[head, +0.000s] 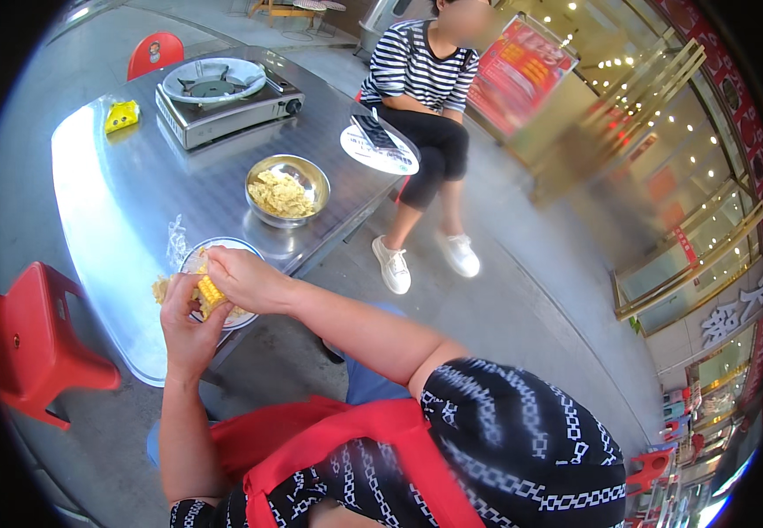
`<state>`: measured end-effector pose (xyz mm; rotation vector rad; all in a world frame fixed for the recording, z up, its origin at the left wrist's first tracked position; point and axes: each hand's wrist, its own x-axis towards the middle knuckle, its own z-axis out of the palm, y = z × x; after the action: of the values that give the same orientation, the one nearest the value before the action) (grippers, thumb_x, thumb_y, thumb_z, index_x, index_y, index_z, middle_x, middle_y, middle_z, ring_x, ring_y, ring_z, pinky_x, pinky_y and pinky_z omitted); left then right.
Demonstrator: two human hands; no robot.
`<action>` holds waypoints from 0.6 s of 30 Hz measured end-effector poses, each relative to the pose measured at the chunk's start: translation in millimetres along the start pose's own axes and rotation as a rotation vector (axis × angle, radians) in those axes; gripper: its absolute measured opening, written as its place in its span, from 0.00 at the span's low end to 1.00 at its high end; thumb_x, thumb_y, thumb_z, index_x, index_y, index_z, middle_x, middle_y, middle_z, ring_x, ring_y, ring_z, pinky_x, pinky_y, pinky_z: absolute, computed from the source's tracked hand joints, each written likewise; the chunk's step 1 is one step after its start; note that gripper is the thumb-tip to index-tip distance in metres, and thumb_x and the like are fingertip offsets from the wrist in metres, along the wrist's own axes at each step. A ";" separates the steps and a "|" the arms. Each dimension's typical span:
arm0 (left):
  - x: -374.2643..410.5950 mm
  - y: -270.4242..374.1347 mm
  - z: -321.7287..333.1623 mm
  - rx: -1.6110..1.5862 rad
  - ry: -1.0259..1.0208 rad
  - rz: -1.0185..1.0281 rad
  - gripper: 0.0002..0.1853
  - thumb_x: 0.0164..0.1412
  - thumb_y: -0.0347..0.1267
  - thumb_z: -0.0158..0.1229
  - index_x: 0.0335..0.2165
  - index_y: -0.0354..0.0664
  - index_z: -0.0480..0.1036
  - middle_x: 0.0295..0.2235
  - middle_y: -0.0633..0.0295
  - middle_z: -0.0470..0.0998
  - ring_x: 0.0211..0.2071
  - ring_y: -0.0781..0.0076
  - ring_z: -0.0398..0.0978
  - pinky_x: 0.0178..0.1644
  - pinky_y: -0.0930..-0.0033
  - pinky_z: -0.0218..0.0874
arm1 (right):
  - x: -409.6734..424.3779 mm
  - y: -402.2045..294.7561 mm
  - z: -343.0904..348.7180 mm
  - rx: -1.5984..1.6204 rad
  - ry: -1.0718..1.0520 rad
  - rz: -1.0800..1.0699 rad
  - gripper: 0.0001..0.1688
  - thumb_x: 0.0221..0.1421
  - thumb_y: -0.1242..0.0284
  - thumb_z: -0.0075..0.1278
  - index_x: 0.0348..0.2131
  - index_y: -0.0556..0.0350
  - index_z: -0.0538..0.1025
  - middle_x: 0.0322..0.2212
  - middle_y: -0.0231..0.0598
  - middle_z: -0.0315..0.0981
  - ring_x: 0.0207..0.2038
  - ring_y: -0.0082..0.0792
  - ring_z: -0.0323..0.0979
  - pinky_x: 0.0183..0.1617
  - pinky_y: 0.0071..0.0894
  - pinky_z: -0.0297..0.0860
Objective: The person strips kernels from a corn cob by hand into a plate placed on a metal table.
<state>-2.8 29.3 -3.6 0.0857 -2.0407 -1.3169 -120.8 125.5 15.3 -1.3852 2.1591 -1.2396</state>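
A short piece of yellow corn on the cob point(210, 290) is held over a blue-rimmed plate point(249, 321) near the table's front edge. My left hand point(187, 310) grips it from below and the side, between thumb and fingers. Curled at its upper end is my right hand point(244, 276), whose fingertips meet the corn; their exact hold is partly hidden. Pale yellow scraps show beside my left fingers and on the plate. Beyond the hands, a steel bowl point(322, 186) contains a clumped, pale yellow food point(281, 195).
A portable gas stove point(223, 109), a yellow packet point(122, 117) and clear plastic wrap point(176, 241) lie on the metal table point(216, 185). A phone point(373, 132) rests on a white fan-shaped card point(388, 160). Red stools point(45, 336) flank the table. A seated person point(421, 72) is at the far right.
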 end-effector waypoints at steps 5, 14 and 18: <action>-3.3 4.9 0.7 0.043 -0.050 0.014 0.16 0.39 0.22 0.63 0.32 0.35 0.70 0.29 0.62 0.69 0.31 0.74 0.68 0.30 0.75 0.60 | -13.1 0.0 -1.6 0.086 0.060 -0.042 0.14 0.56 0.70 0.34 0.28 0.64 0.68 0.22 0.44 0.66 0.28 0.33 0.67 0.32 0.33 0.64; 5.0 9.6 -4.4 0.010 0.018 -0.049 0.16 0.37 0.23 0.66 0.29 0.36 0.70 0.26 0.61 0.69 0.27 0.70 0.69 0.28 0.73 0.61 | -9.4 -5.3 -6.6 0.332 -0.084 0.124 0.19 0.59 0.63 0.36 0.33 0.64 0.67 0.29 0.43 0.68 0.31 0.28 0.66 0.36 0.31 0.64; 4.7 3.6 -2.7 0.040 0.058 -0.036 0.16 0.37 0.23 0.65 0.28 0.36 0.69 0.25 0.61 0.68 0.25 0.71 0.67 0.27 0.74 0.60 | -11.0 4.7 9.3 0.238 0.028 0.036 0.20 0.60 0.62 0.34 0.32 0.64 0.65 0.28 0.46 0.66 0.34 0.32 0.65 0.40 0.33 0.62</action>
<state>-3.7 27.0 2.4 0.1772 -2.0256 -1.2803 -112.2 130.8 4.0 -1.2329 1.9677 -1.4557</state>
